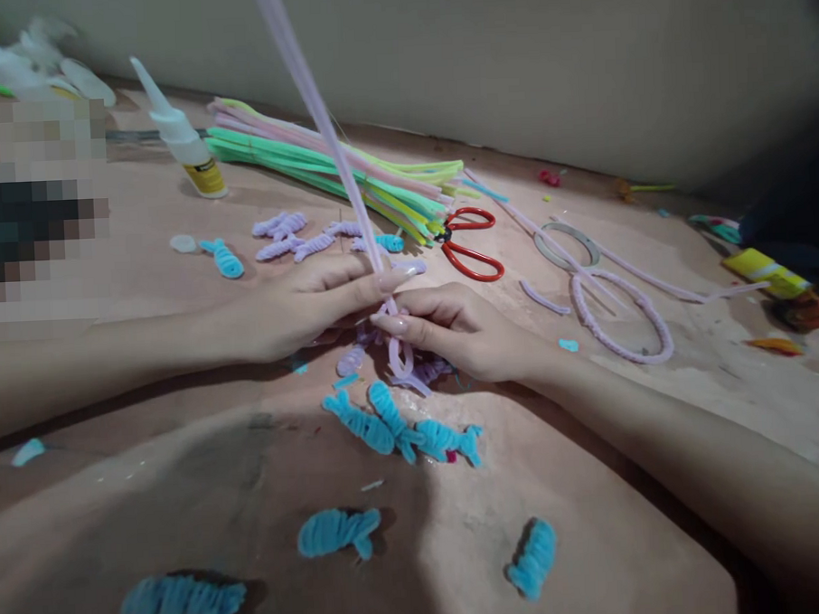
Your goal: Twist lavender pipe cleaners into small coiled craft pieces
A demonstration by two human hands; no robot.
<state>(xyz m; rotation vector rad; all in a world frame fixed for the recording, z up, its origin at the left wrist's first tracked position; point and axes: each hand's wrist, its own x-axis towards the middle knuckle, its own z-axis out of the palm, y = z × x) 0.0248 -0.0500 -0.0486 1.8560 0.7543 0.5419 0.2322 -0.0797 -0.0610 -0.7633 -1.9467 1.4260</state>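
A pale purple pipe cleaner (338,152) runs up from my fingers and out of the top of the view. My left hand (341,287) pinches its straight length between thumb and fingers. Just below and to the right, my right hand (451,328) pinches the same pipe cleaner where it is bent into a small loop (402,354). Purple wound pieces (350,360) lie under and beside the hands, partly hidden. Closer to me rest several blue fish-shaped pipe cleaner pieces (360,422).
Behind my hands lies a bundle of coloured pipe cleaners (336,170), with red-handled scissors (472,266) at its end. A glue bottle (200,162) stands at the back left. On the right are a grey ring (547,256), a purple wrapped ring (654,319) and a yellow packet (767,273).
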